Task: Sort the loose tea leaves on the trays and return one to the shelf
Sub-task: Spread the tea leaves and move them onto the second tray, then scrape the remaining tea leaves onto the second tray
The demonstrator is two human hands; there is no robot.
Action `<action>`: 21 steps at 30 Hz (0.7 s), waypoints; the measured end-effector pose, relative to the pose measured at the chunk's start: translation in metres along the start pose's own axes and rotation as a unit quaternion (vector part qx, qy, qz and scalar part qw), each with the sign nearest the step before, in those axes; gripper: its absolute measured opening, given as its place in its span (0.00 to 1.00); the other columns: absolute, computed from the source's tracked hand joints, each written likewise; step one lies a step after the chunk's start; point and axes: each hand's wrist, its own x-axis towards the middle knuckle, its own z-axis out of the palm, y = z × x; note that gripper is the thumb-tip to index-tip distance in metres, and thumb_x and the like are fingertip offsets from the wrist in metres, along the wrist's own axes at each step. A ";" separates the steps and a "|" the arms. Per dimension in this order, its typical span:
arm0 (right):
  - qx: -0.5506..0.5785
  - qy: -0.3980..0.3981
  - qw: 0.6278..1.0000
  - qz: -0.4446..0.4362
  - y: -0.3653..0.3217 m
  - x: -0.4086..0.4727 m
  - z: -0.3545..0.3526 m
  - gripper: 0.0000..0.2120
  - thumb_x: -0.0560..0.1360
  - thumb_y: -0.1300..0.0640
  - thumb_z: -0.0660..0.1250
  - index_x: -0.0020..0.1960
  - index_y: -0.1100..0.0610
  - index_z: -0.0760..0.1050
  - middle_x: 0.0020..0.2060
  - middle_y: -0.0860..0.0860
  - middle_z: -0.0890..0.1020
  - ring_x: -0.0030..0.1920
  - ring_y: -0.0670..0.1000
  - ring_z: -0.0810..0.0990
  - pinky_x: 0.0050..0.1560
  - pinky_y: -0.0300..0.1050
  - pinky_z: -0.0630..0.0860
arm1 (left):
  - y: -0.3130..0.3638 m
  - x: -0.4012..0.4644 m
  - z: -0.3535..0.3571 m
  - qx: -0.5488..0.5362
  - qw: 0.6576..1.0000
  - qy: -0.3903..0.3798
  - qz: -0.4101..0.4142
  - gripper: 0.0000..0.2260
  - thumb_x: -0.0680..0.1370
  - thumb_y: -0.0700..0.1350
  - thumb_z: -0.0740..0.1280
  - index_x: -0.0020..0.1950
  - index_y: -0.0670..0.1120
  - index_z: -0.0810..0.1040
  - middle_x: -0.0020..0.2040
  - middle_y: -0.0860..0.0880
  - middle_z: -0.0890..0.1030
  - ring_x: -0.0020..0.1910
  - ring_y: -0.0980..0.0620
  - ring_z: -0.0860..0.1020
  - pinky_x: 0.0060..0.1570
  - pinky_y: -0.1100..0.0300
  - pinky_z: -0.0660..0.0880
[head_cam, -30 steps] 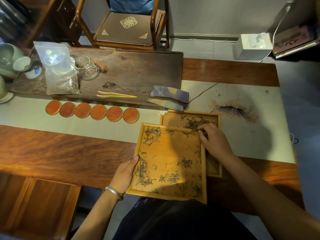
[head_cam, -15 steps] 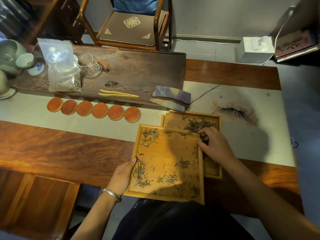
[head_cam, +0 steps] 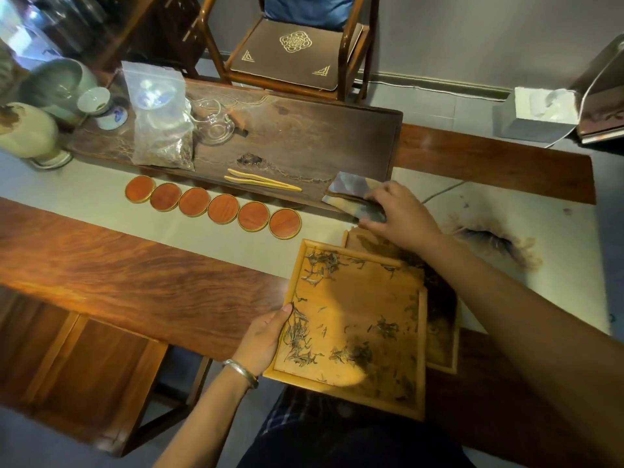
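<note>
- A wooden chair with a brown cushion stands behind the long wooden worktop.
- The wall and floor are grey.

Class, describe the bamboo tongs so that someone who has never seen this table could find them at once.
Start at the long dark wooden tea board across the far side of the table. Near its front edge, behind the row of round orange coasters, lie the bamboo tongs: the only pale, thin, two-pronged sticks there.
</note>
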 end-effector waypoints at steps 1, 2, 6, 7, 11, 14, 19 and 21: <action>-0.012 -0.014 1.000 -0.007 -0.002 0.013 0.001 0.24 0.71 0.44 0.69 0.64 0.52 0.72 0.62 0.54 0.72 0.62 0.55 0.70 0.59 0.51 0.73 | 0.001 0.002 0.000 -0.002 1.000 0.001 0.002 0.15 0.81 0.47 0.58 0.46 0.45 0.83 0.41 0.51 0.86 0.40 0.57 0.84 0.37 0.71 0.75; -0.023 -0.029 0.999 -0.012 -0.004 0.024 0.003 0.26 0.70 0.43 0.70 0.64 0.52 0.71 0.65 0.55 0.70 0.64 0.56 0.69 0.61 0.52 0.72 | 0.002 0.003 0.000 -0.003 1.000 0.003 0.003 0.15 0.81 0.47 0.58 0.46 0.45 0.83 0.40 0.51 0.86 0.39 0.57 0.84 0.37 0.71 0.75; -0.079 -0.096 0.992 -0.016 0.000 0.052 0.017 0.34 0.67 0.37 0.71 0.69 0.47 0.66 0.74 0.59 0.57 0.72 0.62 0.58 0.69 0.57 0.62 | 0.004 0.009 0.000 -0.033 0.999 -0.003 0.002 0.15 0.81 0.47 0.58 0.43 0.45 0.83 0.39 0.49 0.86 0.38 0.55 0.84 0.37 0.69 0.76; -0.087 -0.105 0.990 -0.018 0.002 0.054 0.022 0.35 0.68 0.37 0.70 0.70 0.46 0.64 0.75 0.60 0.55 0.73 0.63 0.56 0.70 0.57 0.59 | 0.004 0.010 0.000 -0.042 0.999 -0.003 0.003 0.15 0.81 0.46 0.58 0.43 0.44 0.83 0.39 0.49 0.86 0.38 0.55 0.84 0.37 0.69 0.76; -0.100 -0.100 0.990 -0.029 0.013 0.051 0.037 0.31 0.73 0.40 0.65 0.73 0.43 0.60 0.72 0.62 0.60 0.71 0.63 0.60 0.69 0.56 0.60 | 0.002 0.015 0.002 -0.067 0.998 -0.003 0.002 0.15 0.81 0.46 0.58 0.46 0.41 0.83 0.42 0.47 0.86 0.40 0.53 0.84 0.40 0.67 0.77; -0.097 -0.063 0.992 -0.054 0.017 0.048 0.040 0.26 0.76 0.43 0.64 0.72 0.46 0.64 0.64 0.60 0.68 0.63 0.60 0.67 0.62 0.52 0.66 | 0.001 0.017 0.002 -0.067 0.998 -0.004 0.002 0.16 0.81 0.47 0.57 0.49 0.41 0.82 0.44 0.46 0.86 0.43 0.51 0.84 0.42 0.66 0.77; -0.025 -0.022 0.996 -0.077 0.019 0.042 0.033 0.18 0.79 0.51 0.62 0.67 0.53 0.72 0.55 0.59 0.70 0.50 0.57 0.73 0.49 0.49 0.74 | 0.003 0.019 0.004 -0.085 0.996 -0.009 -0.009 0.15 0.81 0.45 0.57 0.51 0.38 0.82 0.45 0.46 0.86 0.43 0.52 0.84 0.42 0.67 0.77; 0.002 0.010 0.997 -0.072 0.020 0.040 0.026 0.15 0.79 0.54 0.62 0.64 0.55 0.73 0.52 0.57 0.70 0.46 0.55 0.74 0.45 0.49 0.76 | 0.005 0.020 0.006 -0.093 0.996 -0.010 -0.011 0.15 0.81 0.45 0.58 0.48 0.41 0.82 0.42 0.47 0.86 0.41 0.53 0.84 0.40 0.67 0.77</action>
